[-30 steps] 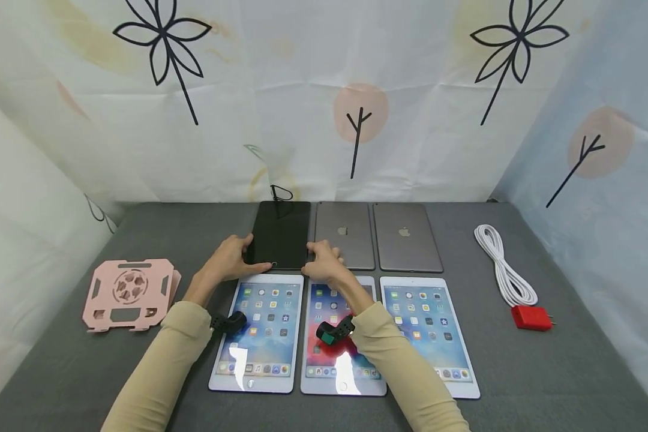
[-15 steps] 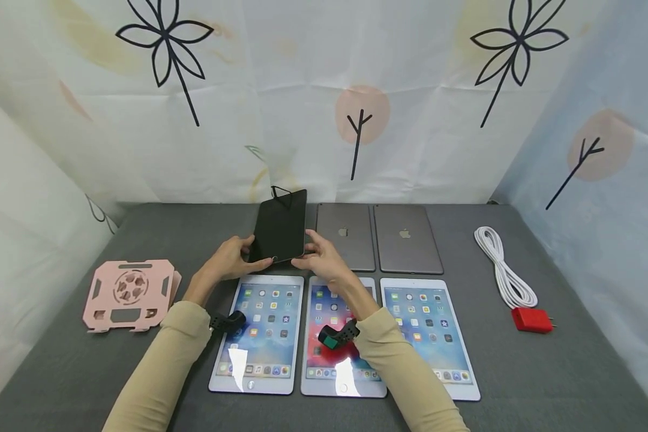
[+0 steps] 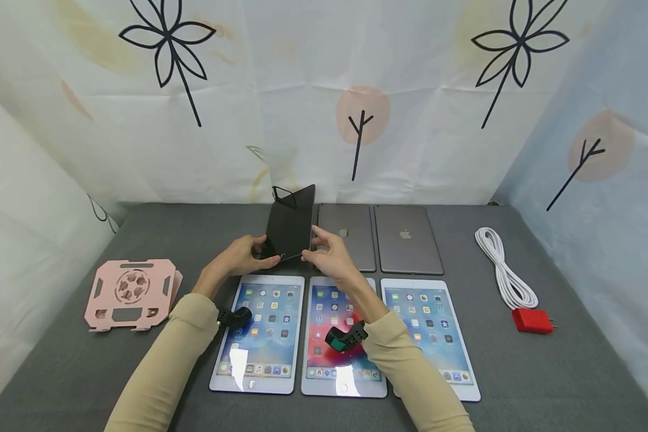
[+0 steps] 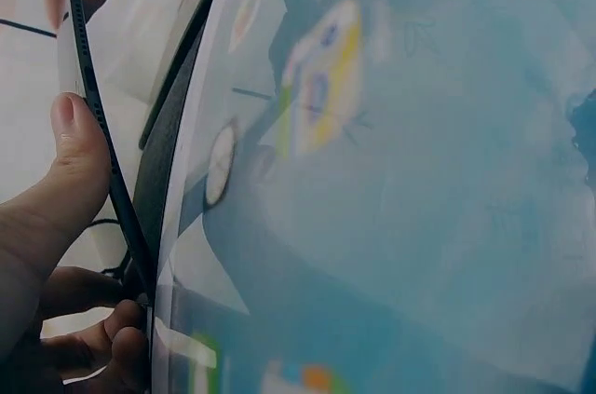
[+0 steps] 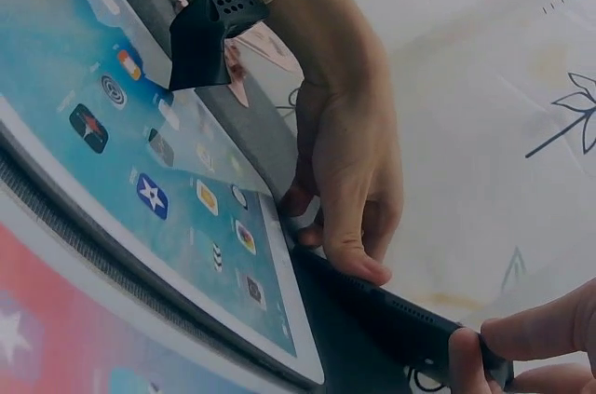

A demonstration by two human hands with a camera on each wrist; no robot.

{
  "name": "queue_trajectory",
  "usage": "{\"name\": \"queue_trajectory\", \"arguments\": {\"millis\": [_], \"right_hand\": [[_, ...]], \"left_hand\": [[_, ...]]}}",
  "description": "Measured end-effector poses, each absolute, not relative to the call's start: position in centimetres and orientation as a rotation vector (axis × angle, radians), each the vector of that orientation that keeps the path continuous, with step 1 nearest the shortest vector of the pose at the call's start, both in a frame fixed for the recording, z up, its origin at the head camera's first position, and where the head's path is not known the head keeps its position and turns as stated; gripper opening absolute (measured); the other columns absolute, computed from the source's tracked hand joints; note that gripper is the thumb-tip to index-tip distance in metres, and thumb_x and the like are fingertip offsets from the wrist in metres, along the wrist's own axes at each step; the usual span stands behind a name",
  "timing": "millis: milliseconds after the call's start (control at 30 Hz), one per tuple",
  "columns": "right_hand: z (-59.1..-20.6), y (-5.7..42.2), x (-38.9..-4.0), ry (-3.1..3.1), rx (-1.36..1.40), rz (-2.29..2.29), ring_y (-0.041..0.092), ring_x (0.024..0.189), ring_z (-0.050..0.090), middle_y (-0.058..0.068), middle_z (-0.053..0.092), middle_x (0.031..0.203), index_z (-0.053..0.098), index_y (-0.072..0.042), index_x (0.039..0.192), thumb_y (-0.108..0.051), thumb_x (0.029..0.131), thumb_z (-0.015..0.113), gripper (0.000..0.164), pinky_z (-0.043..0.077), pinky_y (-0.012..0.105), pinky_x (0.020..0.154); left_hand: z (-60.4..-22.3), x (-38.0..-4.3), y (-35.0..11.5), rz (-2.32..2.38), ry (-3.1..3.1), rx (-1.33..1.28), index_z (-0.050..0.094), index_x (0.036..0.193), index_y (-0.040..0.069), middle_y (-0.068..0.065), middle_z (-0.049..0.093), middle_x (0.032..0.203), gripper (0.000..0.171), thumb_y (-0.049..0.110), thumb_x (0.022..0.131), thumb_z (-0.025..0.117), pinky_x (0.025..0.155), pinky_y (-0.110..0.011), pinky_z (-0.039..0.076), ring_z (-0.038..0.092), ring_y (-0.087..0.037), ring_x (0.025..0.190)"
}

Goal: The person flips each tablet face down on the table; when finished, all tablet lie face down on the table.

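A black-screened tablet (image 3: pixel 291 225) is tilted up off the table at the back, its right side higher than its left. My left hand (image 3: pixel 243 255) grips its near left corner, thumb on the front beside the home button. At the near right corner, my right hand (image 3: pixel 330 255) pinches the tablet between thumb and fingers. In the left wrist view the tablet's thin edge (image 4: pixel 116 170) runs between my left thumb (image 4: pixel 76 147) and the fingers beneath. The right wrist view shows both hands on that same edge (image 5: pixel 419 324).
Two grey tablets (image 3: pixel 408 240) lie face down to the right. Nearer stand three lit white tablets in a row, the left one (image 3: pixel 256 336) closest to my left wrist. A pink stand (image 3: pixel 132 294) lies left; a white cable (image 3: pixel 504 264) with red plug (image 3: pixel 533 321) lies right.
The black tablet, flat on the table at first, has been lifted and tilted, and has shifted a little right. Both hands moved with it, the right one changing its hold on the corner.
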State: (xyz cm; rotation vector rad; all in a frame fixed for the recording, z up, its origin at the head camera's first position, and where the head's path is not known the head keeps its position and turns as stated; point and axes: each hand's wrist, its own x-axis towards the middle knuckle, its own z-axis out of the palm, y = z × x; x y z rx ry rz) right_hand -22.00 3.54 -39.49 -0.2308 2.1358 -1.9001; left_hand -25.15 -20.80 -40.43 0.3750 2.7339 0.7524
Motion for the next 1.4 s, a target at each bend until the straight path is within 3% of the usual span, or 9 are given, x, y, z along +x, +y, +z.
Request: {"name": "queue_trajectory", "arguments": {"millis": [133, 367, 467, 633, 800, 967, 1100, 1200, 1400], "right_hand": [[-39.4, 4.4, -21.7, 2.159, -0.228, -1.905, 0.017, 0.097, 0.071, 0.027, 0.049, 0.145, 0.029, -0.005, 0.161, -0.002, 0.099, 0.061, 0.070, 0.052, 0.042, 0.095], [-38.8, 5.7, -21.6, 2.157, -0.252, -1.935, 0.010, 0.092, 0.069, 0.028, 0.047, 0.146, 0.031, -0.006, 0.161, -0.002, 0.098, 0.062, 0.071, 0.050, 0.048, 0.104], [-38.3, 6.0, -21.5, 2.168, -0.264, -1.944, 0.012, 0.090, 0.070, 0.028, 0.047, 0.145, 0.031, -0.007, 0.161, -0.003, 0.097, 0.063, 0.071, 0.049, 0.046, 0.106], [-37.6, 6.3, -21.2, 2.197, -0.293, -1.955, 0.010, 0.084, 0.069, 0.026, 0.048, 0.142, 0.031, -0.008, 0.161, -0.004, 0.098, 0.063, 0.071, 0.048, 0.031, 0.087], [-37.3, 6.3, -20.9, 2.226, -0.350, -1.972, 0.002, 0.075, 0.063, 0.022, 0.049, 0.138, 0.031, -0.009, 0.161, -0.005, 0.098, 0.063, 0.071, 0.043, 0.023, 0.069], [-37.3, 6.1, -20.8, 2.312, -0.428, -1.926, 0.011, 0.070, 0.060, 0.022, 0.051, 0.135, 0.032, -0.008, 0.160, -0.006, 0.099, 0.064, 0.070, 0.042, 0.022, 0.060], [-37.0, 5.6, -20.8, 2.377, -0.462, -1.876, 0.031, 0.086, 0.069, 0.022, 0.052, 0.136, 0.033, -0.010, 0.160, -0.008, 0.099, 0.065, 0.069, 0.046, 0.022, 0.063], [-36.9, 5.2, -20.7, 2.383, -0.471, -1.854, 0.039, 0.100, 0.069, 0.020, 0.050, 0.141, 0.032, -0.013, 0.161, -0.009, 0.099, 0.065, 0.070, 0.049, 0.023, 0.066], [-37.0, 4.6, -20.7, 2.375, -0.543, -1.835, 0.038, 0.104, 0.069, 0.023, 0.048, 0.141, 0.028, -0.012, 0.162, -0.008, 0.100, 0.063, 0.071, 0.052, 0.025, 0.068]], "left_hand": [[-40.3, -25.4, -20.0, 0.737, 2.720, 0.405, 0.033, 0.154, -0.009, -0.037, 0.056, 0.137, 0.086, 0.043, 0.096, 0.068, 0.061, -0.029, 0.040, 0.040, -0.016, 0.061], [-40.2, -25.5, -18.3, 0.719, 2.706, 0.482, 0.036, 0.153, -0.009, -0.033, 0.059, 0.134, 0.080, 0.043, 0.098, 0.065, 0.076, -0.032, 0.046, 0.057, -0.025, 0.088], [-40.0, -25.5, -17.7, 0.754, 2.673, 0.510, 0.036, 0.153, -0.008, -0.032, 0.060, 0.134, 0.077, 0.041, 0.100, 0.063, 0.075, -0.032, 0.047, 0.057, -0.024, 0.086], [-40.2, -25.3, -16.7, 0.810, 2.653, 0.551, 0.035, 0.154, -0.006, -0.031, 0.060, 0.133, 0.073, 0.038, 0.102, 0.061, 0.074, -0.031, 0.047, 0.057, -0.022, 0.083], [-40.5, -25.0, -16.1, 0.869, 2.638, 0.579, 0.035, 0.156, -0.001, -0.029, 0.056, 0.132, 0.071, 0.040, 0.103, 0.060, 0.075, -0.030, 0.048, 0.056, -0.022, 0.086], [-40.8, -25.0, -16.0, 0.953, 2.574, 0.607, 0.029, 0.159, 0.004, -0.026, 0.054, 0.134, 0.070, 0.039, 0.105, 0.057, 0.068, -0.028, 0.045, 0.049, -0.016, 0.073], [-41.0, -25.0, -16.1, 1.076, 2.501, 0.629, 0.025, 0.161, 0.006, -0.023, 0.057, 0.131, 0.069, 0.034, 0.106, 0.056, 0.064, -0.027, 0.045, 0.050, -0.014, 0.068], [-41.1, -24.9, -16.2, 1.166, 2.446, 0.619, 0.025, 0.162, 0.008, -0.021, 0.057, 0.130, 0.068, 0.029, 0.106, 0.056, 0.064, -0.027, 0.046, 0.056, -0.014, 0.073], [-40.9, -24.8, -16.9, 1.262, 2.383, 0.591, 0.020, 0.165, 0.014, -0.024, 0.053, 0.140, 0.069, 0.030, 0.107, 0.054, 0.068, -0.029, 0.053, 0.068, -0.020, 0.089]]}}
